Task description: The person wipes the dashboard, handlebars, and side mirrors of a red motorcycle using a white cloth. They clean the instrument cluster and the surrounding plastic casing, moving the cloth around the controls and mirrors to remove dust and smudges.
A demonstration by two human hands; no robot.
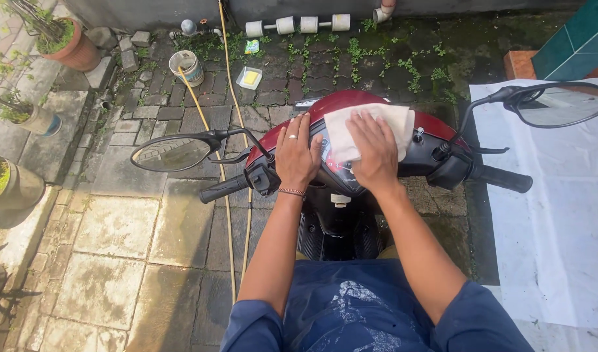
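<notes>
Right hand point(376, 151) flat with fingers spread on a pale cloth point(371, 130), hiding the red scooter point(338, 103) dials mid-frame, left hand point(296, 155) open flat beside it, gripping nothing

We see a pale beige cloth point(371, 127) spread flat on the scooter's dashboard point(338, 171), at the middle between the handlebar ends, its far edge reaching the red front cover point(341, 101). The dashboard is dark and curved, and the cloth hides most of its right half.
</notes>
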